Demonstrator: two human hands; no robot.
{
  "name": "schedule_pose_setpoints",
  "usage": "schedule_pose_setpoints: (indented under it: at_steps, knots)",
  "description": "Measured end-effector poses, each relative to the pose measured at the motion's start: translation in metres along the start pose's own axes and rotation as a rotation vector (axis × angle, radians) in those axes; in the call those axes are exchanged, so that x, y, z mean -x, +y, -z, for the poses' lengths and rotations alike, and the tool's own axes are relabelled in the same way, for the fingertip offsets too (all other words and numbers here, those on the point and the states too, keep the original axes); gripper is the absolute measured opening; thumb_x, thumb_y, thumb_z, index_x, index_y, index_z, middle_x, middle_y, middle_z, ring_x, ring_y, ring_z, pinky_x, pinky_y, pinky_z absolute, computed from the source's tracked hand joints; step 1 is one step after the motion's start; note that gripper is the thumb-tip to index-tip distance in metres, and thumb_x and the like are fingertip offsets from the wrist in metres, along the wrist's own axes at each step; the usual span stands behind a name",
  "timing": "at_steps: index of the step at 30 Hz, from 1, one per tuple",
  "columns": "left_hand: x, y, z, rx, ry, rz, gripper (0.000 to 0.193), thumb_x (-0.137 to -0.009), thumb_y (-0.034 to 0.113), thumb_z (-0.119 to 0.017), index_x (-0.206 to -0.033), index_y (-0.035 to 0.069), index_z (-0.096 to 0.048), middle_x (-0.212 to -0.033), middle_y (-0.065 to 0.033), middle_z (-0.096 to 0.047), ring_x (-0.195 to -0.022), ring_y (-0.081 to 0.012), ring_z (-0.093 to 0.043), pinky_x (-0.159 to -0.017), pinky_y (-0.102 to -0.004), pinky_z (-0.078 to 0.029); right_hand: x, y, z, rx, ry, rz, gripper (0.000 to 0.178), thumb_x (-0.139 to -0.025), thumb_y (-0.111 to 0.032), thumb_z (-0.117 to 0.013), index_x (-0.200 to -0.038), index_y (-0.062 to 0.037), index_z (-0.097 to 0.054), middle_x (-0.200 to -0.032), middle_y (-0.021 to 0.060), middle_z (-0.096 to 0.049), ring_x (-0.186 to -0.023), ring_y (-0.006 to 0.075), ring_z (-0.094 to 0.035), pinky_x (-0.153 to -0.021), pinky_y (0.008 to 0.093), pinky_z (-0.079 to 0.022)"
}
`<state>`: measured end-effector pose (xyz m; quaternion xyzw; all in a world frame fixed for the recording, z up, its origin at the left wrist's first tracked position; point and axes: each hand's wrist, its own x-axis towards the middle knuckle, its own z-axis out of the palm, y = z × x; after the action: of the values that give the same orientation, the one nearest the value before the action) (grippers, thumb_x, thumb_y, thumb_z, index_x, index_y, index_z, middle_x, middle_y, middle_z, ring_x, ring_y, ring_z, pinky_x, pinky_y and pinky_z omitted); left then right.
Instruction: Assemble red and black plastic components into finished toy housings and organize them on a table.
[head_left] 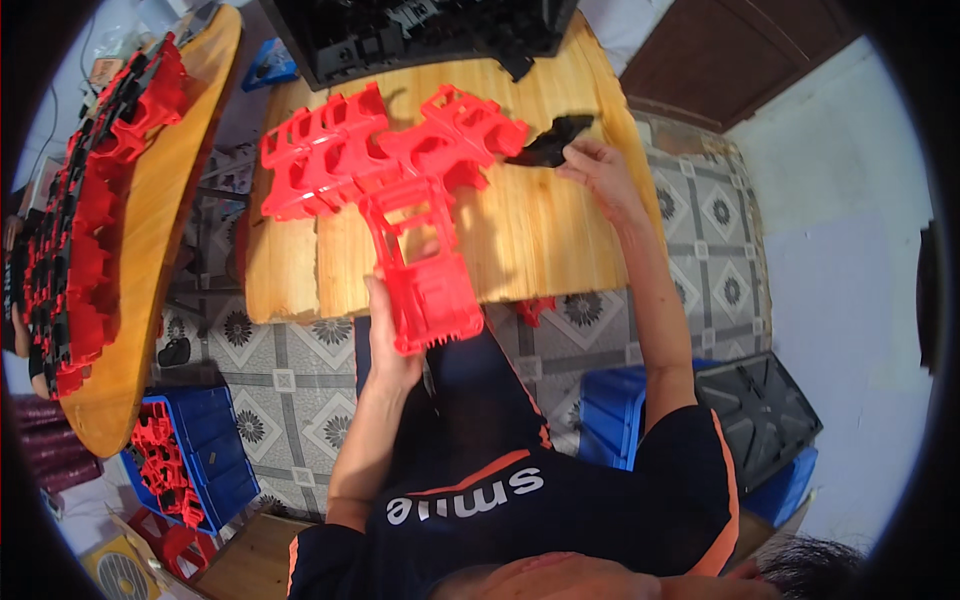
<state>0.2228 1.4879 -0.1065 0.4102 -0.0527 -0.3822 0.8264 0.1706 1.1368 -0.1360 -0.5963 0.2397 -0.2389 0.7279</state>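
Many red and black parts (105, 215) crowd the long board (165, 235), too overlapped to count. One left hand (390, 358) clasps one red frame (438, 290) over the table's (560, 235) near edge, most fingers hidden. Beyond lie more red frames (335, 172), number unclear. Rightward, one right hand (606, 178) pinches one black piece (550, 145); whether it is lifted, I cannot tell.

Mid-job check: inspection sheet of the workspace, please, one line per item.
Surface: wooden table, bare in places.
Work pieces: red frame and black part in hand; other red parts on the table.
Clutter: black bin at the far edge; blue item beside it.
Hands: left hand grips the red frame; right hand pinches the black part.
Cables: thin dark line at far left, possibly one.
Surroundings: second table with red and black pieces; blue crate; tiled floor.
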Motion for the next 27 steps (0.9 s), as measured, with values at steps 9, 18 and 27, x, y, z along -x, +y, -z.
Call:
schedule_pose_setpoints:
  at_steps: [9,18,27]
  knots:
    - [0.008,0.012,0.0,-0.023,-0.058,-0.102,0.084,-0.089,0.038,-0.059,-0.154,0.02,-0.009,-0.147,-0.0213,-0.036,-0.132,-0.0333,-0.042,-0.105,-0.0477,-0.042,0.036,-0.035,-0.01,1.354,0.553,0.239,0.024,-0.078,-0.018,-0.063,-0.099,-0.0066,-0.069,-0.099,0.0123,-0.068,-0.084,0.0356,-0.065,-0.07,0.0448,-0.052]
    - [0.036,0.024,0.018,0.095,-0.018,-0.143,0.087,-0.082,0.019,-0.067,-0.153,0.017,-0.015,-0.149,-0.0204,-0.035,-0.135,-0.0342,-0.039,-0.112,-0.0495,-0.033,0.012,0.004,0.041,0.944,0.001,0.419,0.024,-0.08,-0.012,-0.067,-0.102,-0.0025,-0.069,-0.1,0.0143,-0.067,-0.092,0.0314,-0.064,-0.081,0.0356,-0.05]
    - [0.024,0.011,0.012,0.103,-0.07,-0.202,0.106,-0.082,-0.001,-0.067,-0.154,0.02,0.008,-0.149,-0.0189,-0.033,-0.135,-0.0289,-0.04,-0.111,-0.0449,-0.033,0.149,-0.057,-0.063,0.684,0.086,0.543,0.017,-0.077,-0.012,-0.078,-0.086,-0.0007,-0.07,-0.075,0.0051,-0.061,-0.063,0.0116,-0.057,-0.057,0.026,-0.044]
